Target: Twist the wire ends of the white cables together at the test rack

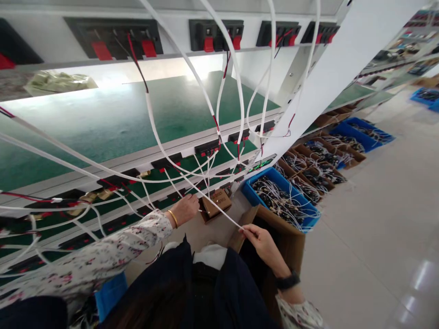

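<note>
My right hand [259,240] pinches a thin white cable [219,209] between thumb and fingertips, above an open cardboard box. From there the cable runs up and left, past my left hand, toward the rack. My left hand [185,208] is closed beside the lower rail of the rack, its fingers curled; a small pale tip shows at the fingertips, too small to name. Around it, several white cables with red and black wire ends hang from black terminal blocks [207,148] with red levers. A larger terminal block [216,35] sits on the upper rail.
A green shelf [192,100] spans the rack. Below stand a small brown carton [217,203], the cardboard box [298,256] and a blue bin [310,210] of cables. More cable-filled boxes [318,171] line the floor to the right. A white upright [329,68] rises beside the shelf.
</note>
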Demonstrator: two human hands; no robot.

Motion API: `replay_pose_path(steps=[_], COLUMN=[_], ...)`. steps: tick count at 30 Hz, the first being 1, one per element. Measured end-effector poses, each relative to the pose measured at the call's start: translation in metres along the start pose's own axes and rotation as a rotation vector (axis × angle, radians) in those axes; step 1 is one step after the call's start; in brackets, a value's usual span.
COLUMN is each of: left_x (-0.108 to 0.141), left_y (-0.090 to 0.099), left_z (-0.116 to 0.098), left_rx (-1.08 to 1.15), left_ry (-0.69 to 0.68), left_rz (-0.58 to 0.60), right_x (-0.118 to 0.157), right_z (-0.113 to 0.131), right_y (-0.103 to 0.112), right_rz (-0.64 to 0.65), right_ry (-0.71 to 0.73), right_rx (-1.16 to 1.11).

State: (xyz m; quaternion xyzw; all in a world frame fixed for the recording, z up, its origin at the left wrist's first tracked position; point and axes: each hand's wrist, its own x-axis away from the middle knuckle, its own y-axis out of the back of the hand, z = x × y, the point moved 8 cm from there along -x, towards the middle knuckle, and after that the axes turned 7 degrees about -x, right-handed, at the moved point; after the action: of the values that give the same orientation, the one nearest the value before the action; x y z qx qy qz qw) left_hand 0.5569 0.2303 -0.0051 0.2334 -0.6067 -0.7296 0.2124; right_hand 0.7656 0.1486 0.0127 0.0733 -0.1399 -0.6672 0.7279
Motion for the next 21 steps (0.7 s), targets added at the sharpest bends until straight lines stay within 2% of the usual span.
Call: replay_pose_path(steps=[3,6,9,11,14,16,19,21], left_x=[-0.013,-0.029,-0.047,-0.057,-0.063,-0.060,-0.049,-0.040], left_y=[-0.019,-0.029,-0.025,-0.015,0.005,0.017,0.031,0.040], left_z=[-0.014,-0.033,-0.050,-0.054,-0.046,-0.033,-0.013,-0.001], left_rx=[0.089,0.209,0.363,0.492,0.732,0.924,1.235,1.424], left_ry=[0.016,-0.012,-0.025,0.010,0.131,0.226,0.333,0.372], left_rz=[0.082,0.145,0.166,0.153,0.097,0.069,0.063,0.054], right_x=[0.010,0.021,0.031,0.033,0.027,0.022,0.016,0.009], right_z=[-0.008,-0.009,0.002,0.015,0.044,0.068,0.105,0.120], right_y=[0.033,0.059,0.072,0.074,0.076,0.080,0.082,0.070], right_rz=[-0.114,-0.344,-0.570,-0.651,-0.668,-0.665,-0.653,-0.593], right_ry=[-0.032,-0.033,0.066,0.148,0.241,0.304,0.391,0.350], right_rx=[-0.060,-0.266,-0.614,-0.823,-1.009,-1.048,-0.993,-0.879])
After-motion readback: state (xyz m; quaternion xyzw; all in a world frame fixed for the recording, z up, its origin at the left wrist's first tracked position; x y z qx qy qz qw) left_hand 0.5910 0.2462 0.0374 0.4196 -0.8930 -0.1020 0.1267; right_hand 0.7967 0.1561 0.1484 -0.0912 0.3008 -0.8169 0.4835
